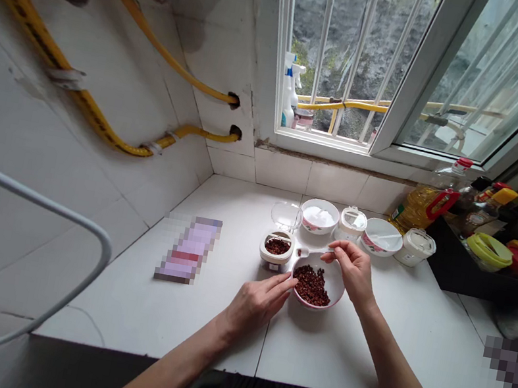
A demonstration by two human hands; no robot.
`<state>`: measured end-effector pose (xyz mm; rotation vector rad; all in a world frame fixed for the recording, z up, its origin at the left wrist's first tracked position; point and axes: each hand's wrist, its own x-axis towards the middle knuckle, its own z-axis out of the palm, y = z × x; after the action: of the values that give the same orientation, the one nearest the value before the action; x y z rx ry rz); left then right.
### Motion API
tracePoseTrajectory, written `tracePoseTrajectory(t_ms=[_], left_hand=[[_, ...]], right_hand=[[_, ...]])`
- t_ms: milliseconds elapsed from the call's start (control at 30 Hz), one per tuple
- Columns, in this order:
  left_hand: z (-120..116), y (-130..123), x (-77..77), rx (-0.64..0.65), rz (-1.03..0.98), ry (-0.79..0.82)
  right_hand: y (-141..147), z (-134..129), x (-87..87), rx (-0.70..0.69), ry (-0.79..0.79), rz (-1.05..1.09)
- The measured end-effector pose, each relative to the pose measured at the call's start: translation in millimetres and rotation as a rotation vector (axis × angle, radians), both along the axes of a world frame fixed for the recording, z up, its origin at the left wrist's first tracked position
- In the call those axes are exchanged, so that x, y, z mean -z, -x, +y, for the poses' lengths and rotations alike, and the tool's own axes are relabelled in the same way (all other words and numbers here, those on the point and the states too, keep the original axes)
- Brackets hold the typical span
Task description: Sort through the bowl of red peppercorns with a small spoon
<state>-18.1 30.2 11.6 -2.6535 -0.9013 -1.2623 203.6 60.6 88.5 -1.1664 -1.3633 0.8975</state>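
Pinches the spoon by its handle in the right hand; touches the bowl with the left hand unclosed. Probably light and stiff; best gripped there.

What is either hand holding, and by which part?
The right hand holds the small white spoon by its handle. The left hand touches the nearest bowl at its left side; whether it grips cannot be told.

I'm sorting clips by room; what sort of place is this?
Probably a kitchen: a bottle of yellow oil stands beside other bottles, and a white counter bears a bowl of dark reddish bits, perhaps a spice.
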Motion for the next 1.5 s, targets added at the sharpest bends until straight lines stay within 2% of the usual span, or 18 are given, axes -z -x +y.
tracePoseTrajectory(t_ms=[100, 267, 367, 433, 533, 700, 867, 1067, 1500], left_hand=[[0, 0, 0.6, 0.003, -0.001, 0.001], [0, -1, 0.1, -0.009, 0.001, -0.011], [0, -1, -0.9, -0.007, -0.001, -0.016], [0, -1, -1.6, -0.004, 0.0, -0.016], [0, 0, -2.3, -0.005, 0.009, -0.014], [0, 0, -2.3, -0.008, 0.01, -0.021], [0, 0, -2.0, -0.005, 0.006, -0.01], [0, 1, -0.4, -0.001, 0.001, 0.0], [0, 1, 0.2, 0.005, 0.006, 0.02]], right_hand=[[15, -4, -3.0, -0.003, -0.128, -0.087], [31, -7, 2.0, -0.086, -0.507, -0.536], [28, -8, 0.8, -0.064, -0.601, -0.601], [21, -9, -2.3, 0.014, -0.554, -0.538], [6, -10, -3.5, 0.11, -0.402, -0.43], [-16, -7, 5.9, 0.08, -0.202, -0.416], [-21, -3, 11.6, 0.074, -0.201, -0.514], [-12, -3, 18.5, -0.019, -0.197, -0.584], [-18, -3, 8.8, 0.0, 0.04, -0.185]])
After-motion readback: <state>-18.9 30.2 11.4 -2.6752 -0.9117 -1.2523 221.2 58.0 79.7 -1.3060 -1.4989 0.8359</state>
